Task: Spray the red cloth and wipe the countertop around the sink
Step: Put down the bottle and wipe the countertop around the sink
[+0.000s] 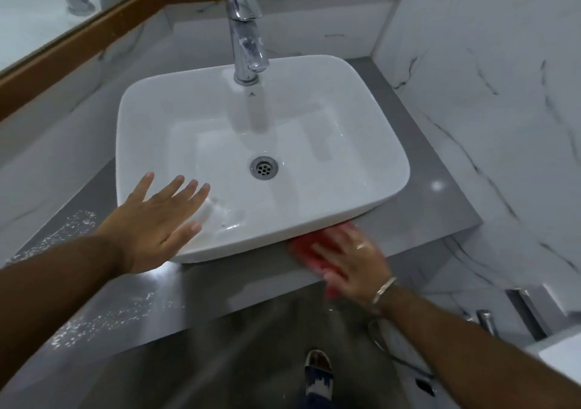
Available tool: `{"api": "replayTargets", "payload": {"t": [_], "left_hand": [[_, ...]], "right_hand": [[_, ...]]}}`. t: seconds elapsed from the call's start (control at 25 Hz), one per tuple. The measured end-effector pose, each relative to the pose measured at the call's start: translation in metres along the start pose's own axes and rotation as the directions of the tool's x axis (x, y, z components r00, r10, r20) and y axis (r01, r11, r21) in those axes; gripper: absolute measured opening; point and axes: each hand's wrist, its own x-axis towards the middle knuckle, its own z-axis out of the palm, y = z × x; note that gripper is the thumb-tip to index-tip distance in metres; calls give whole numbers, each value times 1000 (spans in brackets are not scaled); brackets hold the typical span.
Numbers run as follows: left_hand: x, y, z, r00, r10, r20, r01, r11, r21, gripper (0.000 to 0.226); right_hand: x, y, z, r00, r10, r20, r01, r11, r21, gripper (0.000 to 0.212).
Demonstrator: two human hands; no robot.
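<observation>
Head view, the only one.

Your right hand (349, 261) lies flat on the red cloth (306, 248), palm down, fingers spread over it rather than curled round it. It presses the cloth to the grey countertop (418, 207); it does not pinch it. The cloth sits on the narrow front strip of counter, touching the sink's base on its near right side, one corner hanging over the counter edge. Hand and cloth are motion-blurred, so a wiping stroke looks to be under way. A flat palm suits this: it spreads pressure across the fabric.

Your left hand (157, 223) is open and holds nothing, fingers splayed over the near left rim of the sink (361, 72). Whether it touches the rim or hovers just above, you cannot tell. Likely it is there for balance while you lean in.

White specks or droplets lie on the counter left of the basin (75, 226) and along the front left (103, 317). That side looks not yet wiped.

Writing: a small dark mark sits on the basin below the faucet (245, 31), too small to read. No other labels show. No spray bottle is in sight.

A metal bracelet (384, 289) circles your right wrist, a ring on one finger.
</observation>
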Motion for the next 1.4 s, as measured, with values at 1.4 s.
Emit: {"api": "replayTargets", "payload": {"t": [1.4], "left_hand": [[-321, -217, 57, 977, -41, -210, 140, 866, 479, 60]], "right_hand": [[160, -372, 40, 800, -519, 301, 577, 802, -153, 61]]}}
